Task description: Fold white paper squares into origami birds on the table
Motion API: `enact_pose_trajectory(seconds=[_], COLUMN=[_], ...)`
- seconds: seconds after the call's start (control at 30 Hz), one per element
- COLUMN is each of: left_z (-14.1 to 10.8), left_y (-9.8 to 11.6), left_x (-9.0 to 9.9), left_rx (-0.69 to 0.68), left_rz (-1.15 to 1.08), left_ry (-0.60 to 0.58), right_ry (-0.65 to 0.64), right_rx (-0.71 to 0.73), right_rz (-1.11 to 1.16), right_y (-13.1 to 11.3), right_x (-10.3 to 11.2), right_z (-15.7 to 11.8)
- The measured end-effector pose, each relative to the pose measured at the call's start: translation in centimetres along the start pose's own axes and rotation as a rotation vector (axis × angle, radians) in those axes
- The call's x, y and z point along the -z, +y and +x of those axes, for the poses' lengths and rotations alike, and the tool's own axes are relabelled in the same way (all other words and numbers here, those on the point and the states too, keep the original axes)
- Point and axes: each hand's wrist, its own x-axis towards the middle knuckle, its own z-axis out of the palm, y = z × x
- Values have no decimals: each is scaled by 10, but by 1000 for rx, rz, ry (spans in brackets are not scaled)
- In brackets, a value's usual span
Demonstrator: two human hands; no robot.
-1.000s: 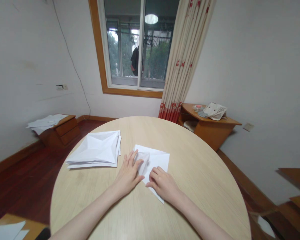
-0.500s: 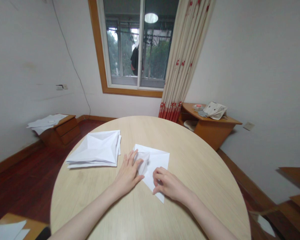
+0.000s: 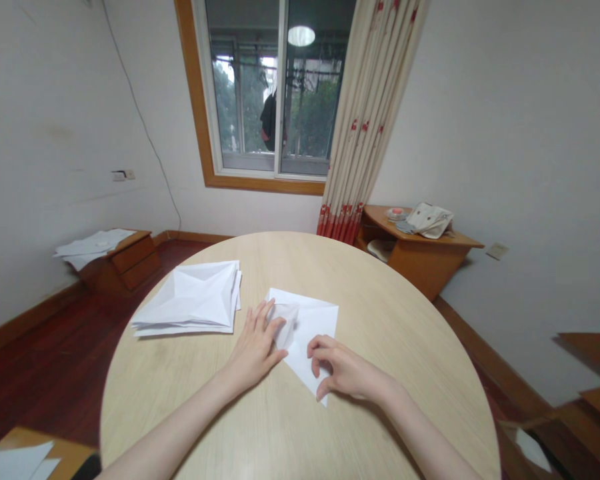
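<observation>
A partly folded sheet of white paper lies on the round wooden table, with a raised flap on its left part. My left hand rests with fingers spread on the sheet's left edge and flap. Over the lower right part of the sheet is my right hand, its fingers curled and its thumb apart from them, with nothing seen between them. To the left lies a stack of folded white papers.
A corner stand with a cloth bag stands beyond the table at right. At left, papers lie on a low drawer unit. More white sheets are at the bottom left corner.
My right hand has shifted slightly to the right, and its thumb has moved away from the fingers, down toward the sheet's lower corner. My left hand and the papers look the same.
</observation>
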Motion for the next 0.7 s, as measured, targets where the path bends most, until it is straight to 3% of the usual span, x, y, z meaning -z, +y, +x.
enact_pose_trajectory(seconds=[0.53, 0.7], left_z=[0, -1], left_y=[1, 2], left_x=[2, 2], left_rx=[-11, -34], left_rz=[-7, -15], left_ry=[3, 28], right_ry=[-47, -5], right_rx=[-19, 4], right_rz=[4, 50], right_y=[-6, -6], right_x=[6, 4], right_z=[-5, -5])
